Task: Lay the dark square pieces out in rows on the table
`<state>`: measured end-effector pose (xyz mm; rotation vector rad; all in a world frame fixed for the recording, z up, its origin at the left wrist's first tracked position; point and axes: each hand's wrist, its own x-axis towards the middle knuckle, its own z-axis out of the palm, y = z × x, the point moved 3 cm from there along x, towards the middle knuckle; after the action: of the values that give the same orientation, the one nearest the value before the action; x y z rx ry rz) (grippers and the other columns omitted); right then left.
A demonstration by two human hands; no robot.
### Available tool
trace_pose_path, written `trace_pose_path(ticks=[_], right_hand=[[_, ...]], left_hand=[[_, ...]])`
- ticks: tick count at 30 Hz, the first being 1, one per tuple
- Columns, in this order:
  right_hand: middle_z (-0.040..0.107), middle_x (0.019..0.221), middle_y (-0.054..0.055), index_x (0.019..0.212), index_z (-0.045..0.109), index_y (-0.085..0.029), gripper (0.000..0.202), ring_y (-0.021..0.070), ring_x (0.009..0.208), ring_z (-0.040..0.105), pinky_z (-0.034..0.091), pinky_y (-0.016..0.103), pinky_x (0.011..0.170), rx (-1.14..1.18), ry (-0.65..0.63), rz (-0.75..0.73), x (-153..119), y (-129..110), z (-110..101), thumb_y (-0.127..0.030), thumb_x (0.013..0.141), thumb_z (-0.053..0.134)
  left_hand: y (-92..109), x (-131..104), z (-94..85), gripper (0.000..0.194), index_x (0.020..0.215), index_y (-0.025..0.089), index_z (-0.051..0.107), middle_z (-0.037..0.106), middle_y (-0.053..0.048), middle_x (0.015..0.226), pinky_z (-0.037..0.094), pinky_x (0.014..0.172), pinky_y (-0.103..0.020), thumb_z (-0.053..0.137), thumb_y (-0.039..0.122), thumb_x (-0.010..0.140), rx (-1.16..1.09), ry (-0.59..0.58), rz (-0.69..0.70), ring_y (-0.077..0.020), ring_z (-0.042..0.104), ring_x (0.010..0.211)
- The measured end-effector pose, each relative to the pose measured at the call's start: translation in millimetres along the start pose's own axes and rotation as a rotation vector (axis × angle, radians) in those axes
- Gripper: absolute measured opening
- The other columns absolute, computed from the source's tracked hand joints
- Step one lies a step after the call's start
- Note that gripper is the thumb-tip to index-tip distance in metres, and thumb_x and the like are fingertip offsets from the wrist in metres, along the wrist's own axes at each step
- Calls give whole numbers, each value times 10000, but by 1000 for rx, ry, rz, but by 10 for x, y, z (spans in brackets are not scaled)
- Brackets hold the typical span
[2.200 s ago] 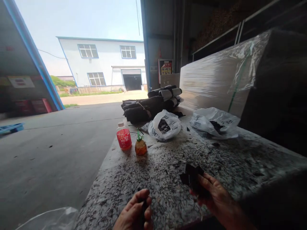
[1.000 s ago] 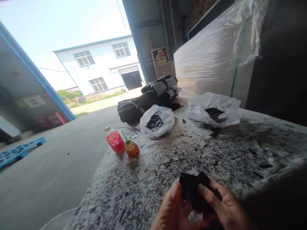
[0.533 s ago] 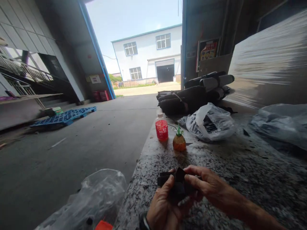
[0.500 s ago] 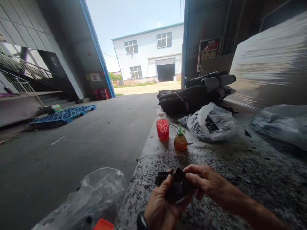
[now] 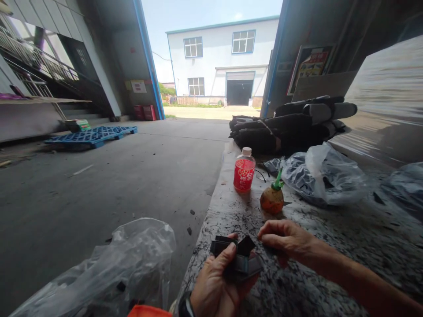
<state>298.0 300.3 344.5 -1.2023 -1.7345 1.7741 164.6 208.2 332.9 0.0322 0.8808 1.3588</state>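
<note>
Left hand (image 5: 216, 281) was closed around a small stack of black pieces (image 5: 236, 257), thumb pressed across the top, held low over the near edge of the speckled stone slab (image 5: 313, 233). Right hand (image 5: 286, 235) sat just beside the stack on its right, fingers curled with thumb and forefinger tips pinched together; whether anything was between them could not be told, and it did not appear to be touching the stack. A dark watch band showed at the left wrist. Farther along the slab stood a red-labelled bottle (image 5: 244, 170) with a white cap, and near it, to its right, a small orange bottle (image 5: 272, 198) with a green nozzle, tilted. Beyond these lay a clear plastic bag (image 5: 325, 176) containing dark pieces, and behind it a bundle of dark rolls (image 5: 291, 123). Black scraps were scattered across the slab surface. A second, crumpled plastic bag (image 5: 125, 264) lay low at the left of the slab, beside the concrete floor (image 5: 99, 185). A blue pallet (image 5: 90, 135) lay on the floor, well apart.
</note>
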Motion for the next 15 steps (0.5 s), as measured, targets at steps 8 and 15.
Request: trace_pose_path(ticks=[8, 15], right_hand=[[454, 496, -60, 700, 577, -168, 142, 52, 410, 361, 267, 150, 366, -244, -61, -65, 198, -144, 58, -293, 761, 552], [531, 644, 7, 841, 606, -177, 192, 113, 566, 483, 346, 235, 559, -1103, 257, -992, 273, -281, 22, -207, 895, 425]], left_hand=[[107, -13, -86, 474, 1267, 201, 319, 655, -104, 851, 540, 590, -350, 494, 132, 832, -54, 48, -78, -210, 646, 703], [415, -169, -243, 473, 1232, 127, 357, 680, -88, 799, 551, 546, -375, 483, -14, 799, -149, 323, 9, -251, 665, 713]])
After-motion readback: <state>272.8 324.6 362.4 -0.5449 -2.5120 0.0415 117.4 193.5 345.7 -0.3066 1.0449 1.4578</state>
